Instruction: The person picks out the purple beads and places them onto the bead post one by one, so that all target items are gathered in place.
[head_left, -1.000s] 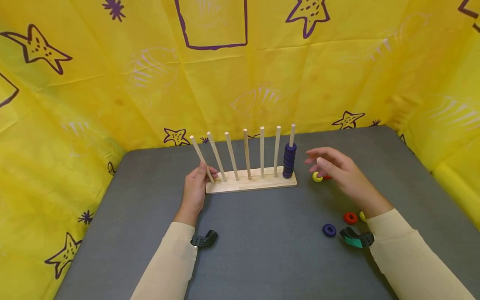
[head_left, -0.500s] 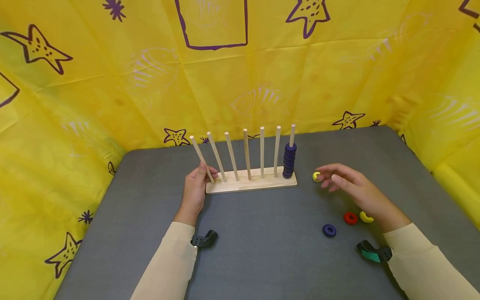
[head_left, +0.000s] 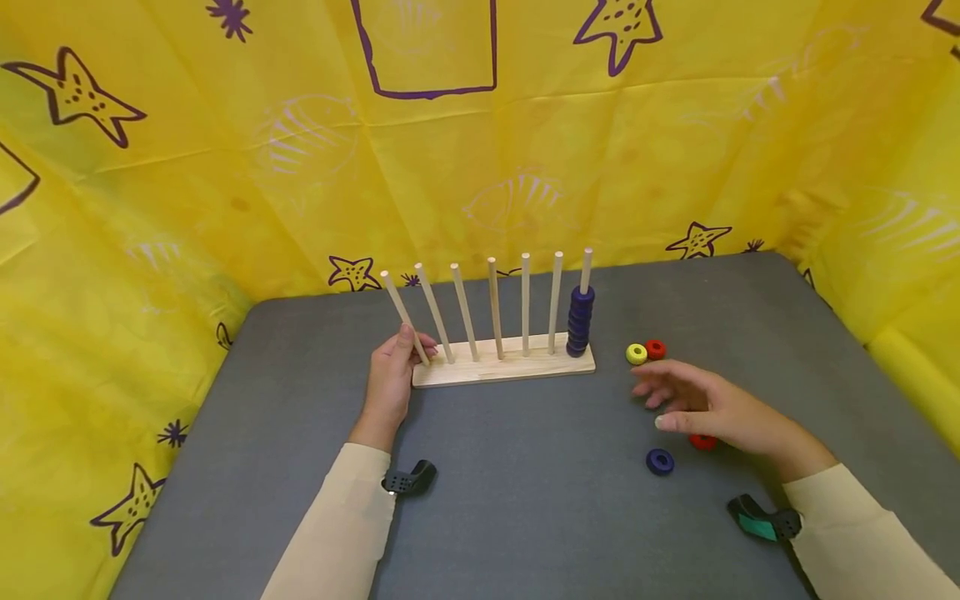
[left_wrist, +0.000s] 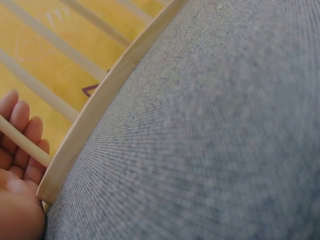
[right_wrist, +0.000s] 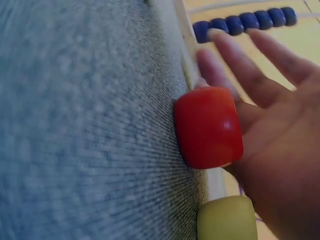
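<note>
A wooden peg rack (head_left: 502,367) with several upright pegs stands mid-table. Its rightmost peg bears a stack of dark blue rings (head_left: 579,323). My left hand (head_left: 392,367) holds the rack's left end, with thumb and fingers on either side of the leftmost peg; the left wrist view shows the fingers (left_wrist: 22,131) behind that peg. To the right of the rack my right hand (head_left: 716,410) hovers with spread, loosely bent fingers and nothing in them. Below it a red ring (head_left: 702,442) is partly covered. A loose blue ring (head_left: 660,462) lies nearer me.
Beyond my right hand a yellow ring (head_left: 636,354) and another red ring (head_left: 656,349) lie side by side. A second yellow ring (right_wrist: 227,220) shows in the right wrist view. Yellow patterned cloth (head_left: 420,167) borders the grey table (head_left: 525,500).
My right hand has drawn back from beside the blue stack, toward me and to the right, above the nearer rings. The left hand and the rack have stayed put.
</note>
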